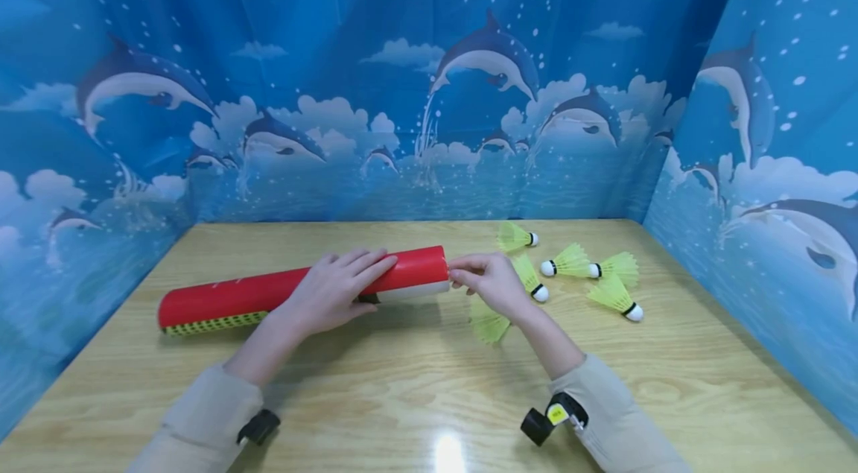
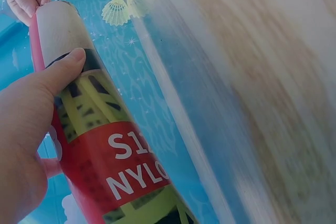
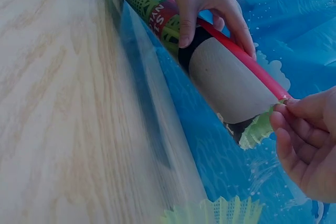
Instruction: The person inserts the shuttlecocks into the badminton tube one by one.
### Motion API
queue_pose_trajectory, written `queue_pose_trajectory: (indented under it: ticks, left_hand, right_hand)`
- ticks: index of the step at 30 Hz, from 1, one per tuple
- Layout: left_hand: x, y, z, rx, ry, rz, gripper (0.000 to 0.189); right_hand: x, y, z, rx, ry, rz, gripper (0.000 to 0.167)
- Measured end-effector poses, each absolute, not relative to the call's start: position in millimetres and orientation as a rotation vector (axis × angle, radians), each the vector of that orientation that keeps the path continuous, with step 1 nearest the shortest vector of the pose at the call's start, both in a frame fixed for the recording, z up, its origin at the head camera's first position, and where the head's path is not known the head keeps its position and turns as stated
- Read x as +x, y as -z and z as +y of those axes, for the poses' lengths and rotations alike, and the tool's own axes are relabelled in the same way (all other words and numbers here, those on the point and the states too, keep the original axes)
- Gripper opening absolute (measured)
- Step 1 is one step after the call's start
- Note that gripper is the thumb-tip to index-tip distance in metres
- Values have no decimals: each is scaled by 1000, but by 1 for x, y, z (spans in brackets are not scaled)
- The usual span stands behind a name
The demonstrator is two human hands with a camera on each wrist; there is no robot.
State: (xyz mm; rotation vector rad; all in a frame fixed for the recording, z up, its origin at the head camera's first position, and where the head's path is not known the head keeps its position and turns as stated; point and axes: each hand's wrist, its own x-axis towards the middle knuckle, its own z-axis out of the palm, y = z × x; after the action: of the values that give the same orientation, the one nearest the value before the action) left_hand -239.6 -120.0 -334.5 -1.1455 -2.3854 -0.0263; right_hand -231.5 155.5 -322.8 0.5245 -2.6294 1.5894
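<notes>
A long red shuttlecock tube (image 1: 234, 298) with a yellow-green patterned label lies slanted across the table, its right end tipped up. My left hand (image 1: 335, 287) grips it near that end, thumb on the near side and fingers over the top. In the right wrist view, the pale green skirt of a shuttlecock (image 3: 257, 129) shows inside the open mouth of the tube. My right hand (image 1: 492, 283) is at this mouth, thumb and forefinger pinching the skirt's edge beside the red rim. The rest of that shuttlecock is hidden in the tube.
Several yellow shuttlecocks with white heads lie to the right, among them one at the back (image 1: 515, 237), one farthest right (image 1: 615, 296) and one partly behind my right wrist (image 1: 489, 322). A blue dolphin-print cloth (image 1: 375, 108) borders the wooden table (image 1: 415, 391).
</notes>
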Motion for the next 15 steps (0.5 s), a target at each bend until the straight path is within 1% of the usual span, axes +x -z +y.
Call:
queue_pose_trajectory:
  ticks: [5, 15]
  left_hand:
    - [-240, 334, -121, -1156, 23, -2374, 88]
    - [-240, 334, -121, -1163, 36, -2382, 89]
  right_hand:
    - [-232, 321, 166, 449, -1627, -2623, 25]
    - [-233, 321, 197, 346, -1533, -2665, 30]
